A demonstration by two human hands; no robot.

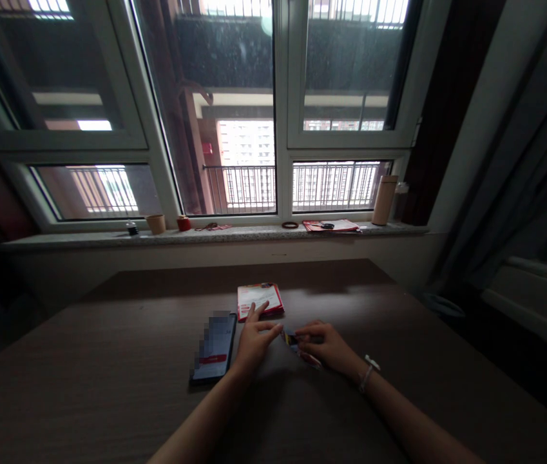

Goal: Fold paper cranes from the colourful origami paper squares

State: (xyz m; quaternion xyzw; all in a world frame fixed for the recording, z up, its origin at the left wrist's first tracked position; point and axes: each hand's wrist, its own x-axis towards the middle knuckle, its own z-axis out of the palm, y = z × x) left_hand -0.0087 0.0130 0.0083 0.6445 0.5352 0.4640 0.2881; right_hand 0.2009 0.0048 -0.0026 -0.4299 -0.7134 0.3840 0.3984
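Over the table, my right hand [325, 345] is closed with its fingertips on a small, glossy, colourful piece [290, 338] with yellow and dark patches; its kind is too small to tell. My left hand [254, 340] pinches the near-left corner of that piece between thumb and index finger, while its other fingers stretch over a stack of red-and-white printed cards or leaflets [258, 295]. Part of a reddish, shiny item [310, 361] shows under my right hand. Left of my left hand lies a phone [215, 351], its lit screen partly blurred out.
The brown table [109, 335] stands below a window. Along the sill [249, 235] are a small dark bottle [132, 228], a paper cup [156, 224], a red spool [183, 223], a dark ring [290, 225], red papers with scissors [327, 226] and a tan flask [384, 200].
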